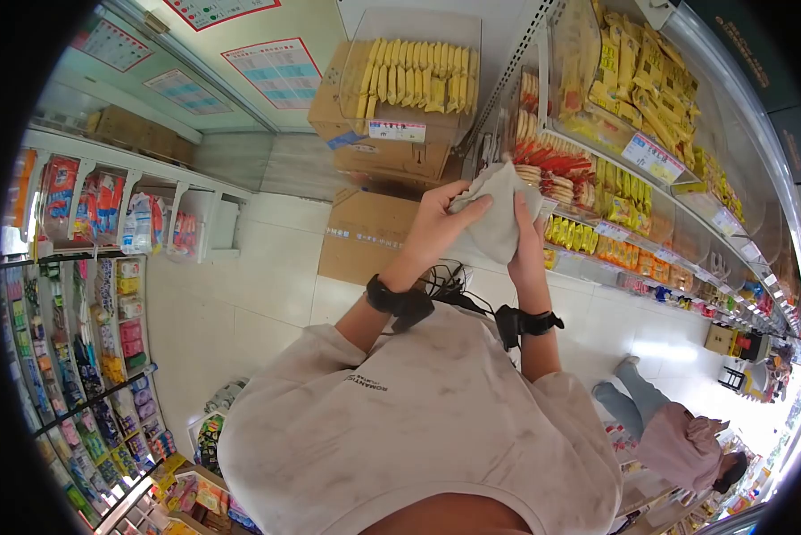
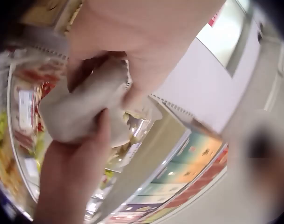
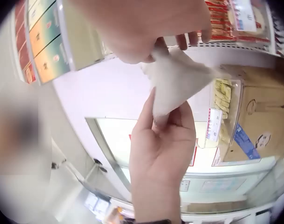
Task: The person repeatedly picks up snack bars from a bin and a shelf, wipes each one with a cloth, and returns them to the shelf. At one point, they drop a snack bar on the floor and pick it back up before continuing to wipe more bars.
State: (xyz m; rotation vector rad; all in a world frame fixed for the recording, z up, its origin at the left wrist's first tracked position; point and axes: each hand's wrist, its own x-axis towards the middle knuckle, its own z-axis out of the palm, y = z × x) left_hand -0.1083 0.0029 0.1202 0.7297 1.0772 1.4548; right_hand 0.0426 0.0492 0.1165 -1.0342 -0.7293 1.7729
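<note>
While two hands, left point(image 1: 441, 223) and right point(image 1: 527, 241), hold one pale cloth point(image 1: 494, 214), their fingers pinch it.

**A Shop Stocked With Packaged Goods**

This is a shop, most likely selling groceries and household items. In the head view, tiered shelves point(image 1: 610, 230) at 2 o'clock carry rows of wrapped snacks point(image 1: 632, 71), fronted by printed price labels point(image 1: 654, 157). At 12 o'clock, a clear bin point(image 1: 479, 53) of yellow packets point(image 1: 418, 73) bears its own price card point(image 1: 397, 132) and sits on cardboard cartons point(image 1: 392, 162). Bagged goods point(image 1: 100, 203) fill compartments between 9 and 10 o'clock, and a tall rack point(image 1: 57, 415) at 8 o'clock displays small, colourful packages point(image 1: 131, 332).
</note>
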